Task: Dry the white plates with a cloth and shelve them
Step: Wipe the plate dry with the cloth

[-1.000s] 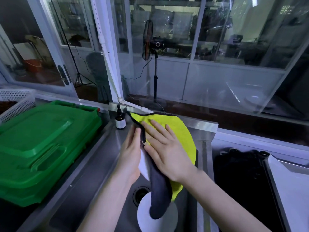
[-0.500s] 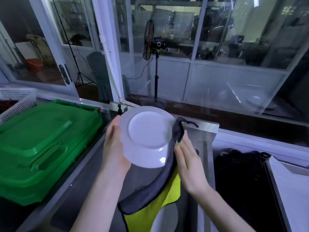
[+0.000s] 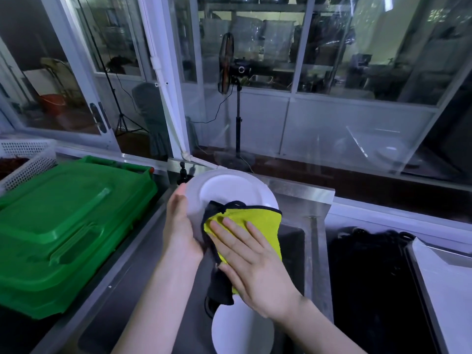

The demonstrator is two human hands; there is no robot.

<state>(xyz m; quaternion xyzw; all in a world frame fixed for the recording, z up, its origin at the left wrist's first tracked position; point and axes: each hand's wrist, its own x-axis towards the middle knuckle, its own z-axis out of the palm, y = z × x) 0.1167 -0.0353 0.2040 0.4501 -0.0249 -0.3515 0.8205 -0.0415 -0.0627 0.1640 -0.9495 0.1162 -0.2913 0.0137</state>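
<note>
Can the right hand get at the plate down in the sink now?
Likely not yet: the right hand presses the cloth against the held plate. The sink plate lies just below that wrist, so nothing else seems to block it.

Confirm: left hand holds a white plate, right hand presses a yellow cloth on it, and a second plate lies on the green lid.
One error: in the head view the second plate lies in the sink below the hands, not on the green lid. The left hand does hold a white plate, and the right hand presses the yellow cloth on it.
</note>
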